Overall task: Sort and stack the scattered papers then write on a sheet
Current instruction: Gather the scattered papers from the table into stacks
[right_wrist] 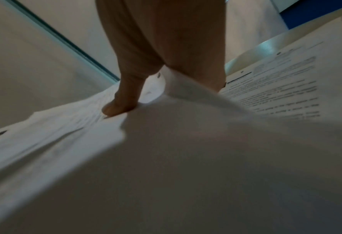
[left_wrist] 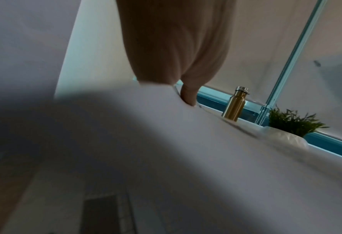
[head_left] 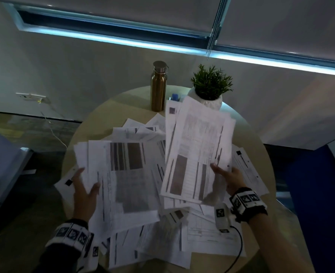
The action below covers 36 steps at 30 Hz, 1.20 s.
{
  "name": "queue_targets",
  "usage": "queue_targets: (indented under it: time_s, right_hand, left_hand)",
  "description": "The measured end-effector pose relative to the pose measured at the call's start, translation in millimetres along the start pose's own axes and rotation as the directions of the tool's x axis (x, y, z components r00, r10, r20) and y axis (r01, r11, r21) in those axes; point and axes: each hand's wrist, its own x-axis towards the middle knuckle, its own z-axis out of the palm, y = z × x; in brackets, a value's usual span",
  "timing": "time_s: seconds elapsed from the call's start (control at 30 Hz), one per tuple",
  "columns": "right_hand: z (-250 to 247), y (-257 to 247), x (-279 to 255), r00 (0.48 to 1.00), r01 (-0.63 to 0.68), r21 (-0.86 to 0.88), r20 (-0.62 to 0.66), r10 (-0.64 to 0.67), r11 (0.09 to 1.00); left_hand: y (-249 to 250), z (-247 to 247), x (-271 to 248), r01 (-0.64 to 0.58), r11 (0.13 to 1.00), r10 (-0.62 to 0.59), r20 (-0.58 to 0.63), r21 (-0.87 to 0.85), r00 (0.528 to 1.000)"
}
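Many printed white papers (head_left: 162,239) lie scattered over a round beige table (head_left: 111,107). My left hand (head_left: 85,186) grips a bundle of sheets (head_left: 127,174) at its left edge, thumb on top; in the left wrist view the thumb (left_wrist: 188,95) presses into the paper (left_wrist: 186,150). My right hand (head_left: 224,177) pinches a second bundle (head_left: 198,154), raised and tilted, by its right edge. In the right wrist view the thumb (right_wrist: 124,98) lies on top of those sheets (right_wrist: 166,150), with the fingers hidden beneath.
A gold metal bottle (head_left: 158,86) and a potted green plant (head_left: 210,85) stand at the table's far side, with a blue-capped item (head_left: 175,97) between them. A blue chair (head_left: 316,194) stands at the right, grey furniture (head_left: 1,164) at the left. A cable (head_left: 239,245) hangs from my right wrist.
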Motion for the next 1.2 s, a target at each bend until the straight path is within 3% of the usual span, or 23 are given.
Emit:
queue_targets:
  time_s: [0.13, 0.3, 0.37, 0.47, 0.53, 0.6, 0.7, 0.77, 0.87, 0.93, 1.0, 1.1, 1.2]
  right_hand:
    - [36, 6, -27, 0.991, -0.031, 0.025, 0.128, 0.028, 0.999]
    - [103, 43, -46, 0.979, -0.158, -0.051, 0.120, 0.163, 0.986]
    - [122, 50, -55, 0.978, -0.133, -0.075, 0.150, 0.143, 0.988]
    - [133, 54, -60, 0.967, -0.107, -0.037, 0.228, 0.113, 0.994]
    - [132, 53, -54, 0.946, -0.108, -0.012, 0.306, 0.106, 0.994]
    - [127, 48, -50, 0.901, -0.197, -0.021, 0.390, 0.189, 0.980]
    - [113, 33, -52, 0.829, -0.246, -0.002, 0.518, 0.212, 0.969]
    - [108, 25, -55, 0.837, -0.158, 0.014, 0.532, 0.127, 0.987]
    - [111, 21, -61, 0.929, 0.133, -0.049, 0.355, -0.107, 0.990]
    - [112, 18, -66, 0.939, 0.246, -0.045, 0.257, -0.227, 0.968]
    - [112, 16, -71, 0.935, 0.286, 0.022, 0.214, -0.284, 0.958]
    - [115, 18, -73, 0.915, 0.338, 0.022, 0.227, -0.334, 0.941]
    - [120, 13, -75, 0.908, 0.363, 0.013, 0.221, -0.356, 0.932]
  left_hand:
    - [17, 14, 0, -0.091, 0.992, 0.102, 0.130, -0.086, 0.986]
    - [31, 18, -6, 0.097, 0.904, 0.038, 0.303, -0.417, 0.952]
    - [36, 20, -12, 0.009, 0.924, 0.123, 0.321, -0.382, 0.939]
    - [42, 20, -19, -0.224, 0.936, 0.286, 0.216, -0.272, 0.933]
    - [48, 14, -20, -0.229, 0.913, 0.309, 0.206, -0.337, 0.929]
    - [53, 6, -17, -0.191, 0.893, 0.319, 0.272, -0.408, 0.908]
    - [52, 3, -4, -0.200, 0.911, 0.335, 0.366, -0.361, 0.868]
    - [49, 5, -2, -0.241, 0.916, 0.356, 0.376, -0.320, 0.855]
    - [49, 15, -5, -0.289, 0.887, 0.398, 0.277, -0.360, 0.875]
    - [57, 22, -14, -0.319, 0.864, 0.405, 0.162, -0.389, 0.900]
    - [63, 30, -23, -0.359, 0.846, 0.432, 0.114, -0.393, 0.894]
    - [64, 42, -33, -0.308, 0.864, 0.413, 0.211, -0.399, 0.886]
    - [62, 45, -31, -0.247, 0.886, 0.352, 0.224, -0.392, 0.909]
